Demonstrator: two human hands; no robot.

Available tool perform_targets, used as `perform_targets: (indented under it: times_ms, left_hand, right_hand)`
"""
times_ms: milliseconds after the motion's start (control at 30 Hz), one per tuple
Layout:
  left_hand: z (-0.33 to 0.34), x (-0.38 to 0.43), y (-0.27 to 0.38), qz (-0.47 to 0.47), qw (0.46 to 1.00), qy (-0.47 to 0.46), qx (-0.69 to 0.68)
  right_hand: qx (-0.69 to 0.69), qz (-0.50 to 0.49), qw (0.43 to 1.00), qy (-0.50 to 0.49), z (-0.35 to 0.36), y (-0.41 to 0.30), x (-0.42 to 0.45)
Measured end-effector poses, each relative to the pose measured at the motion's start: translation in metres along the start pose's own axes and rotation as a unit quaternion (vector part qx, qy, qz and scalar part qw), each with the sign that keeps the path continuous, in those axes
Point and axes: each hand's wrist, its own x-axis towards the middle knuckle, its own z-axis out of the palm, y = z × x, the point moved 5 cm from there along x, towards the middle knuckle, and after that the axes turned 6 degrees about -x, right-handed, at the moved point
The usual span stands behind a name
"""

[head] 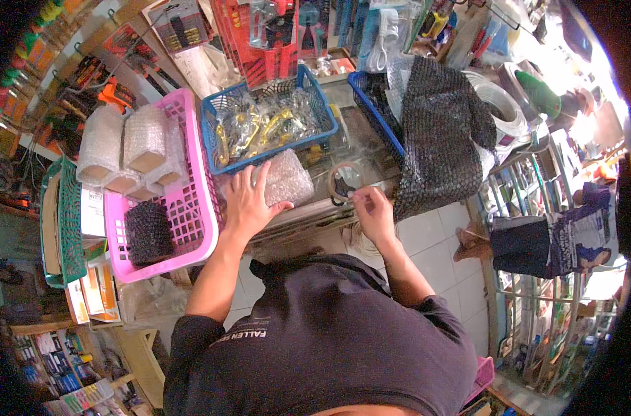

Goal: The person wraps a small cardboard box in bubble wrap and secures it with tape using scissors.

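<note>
My left hand [247, 203] lies with its fingers spread at the left side of a bubble-wrapped package [286, 179], the thumb along its near edge. The package rests on the glass counter [323, 182]. My right hand [373, 212] is at the counter's front edge, its fingertips bent together beside a roll of clear tape [332, 179]. A pair of scissors with dark handles [341, 188] lies over the roll. Whether those fingertips pinch a strip of tape cannot be made out.
A pink plastic basket [211, 239] holds bubble-wrapped boxes [144, 140] and a black-wrapped bundle [149, 231]. Behind the package stands a blue basket [268, 156] of bagged gold-coloured metal parts. Black bubble wrap [440, 135] drapes over the counter's right side. Another person's foot [471, 243] shows at right.
</note>
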Motion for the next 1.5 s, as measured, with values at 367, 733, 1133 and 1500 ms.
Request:
perform_targets:
  times_ms: [367,733,1133,1500]
  left_hand:
    - [-0.003,0.002,-0.004,0.029,0.998,0.064,0.003]
    - [-0.011,0.009,0.0,-0.005,0.998,0.019,0.063]
    - [-0.017,0.005,0.011,-0.057,0.997,-0.014,0.057]
    - [-0.022,0.002,0.015,-0.056,0.998,0.018,0.036]
  right_hand:
    - [-0.005,-0.001,0.998,-0.06,0.023,-0.006,-0.007]
    - [0.017,-0.011,0.997,-0.077,0.036,0.0,-0.011]
    - [0.016,-0.012,0.998,-0.067,0.037,0.006,-0.011]
    - [0.021,-0.004,0.997,-0.074,0.038,0.008,-0.013]
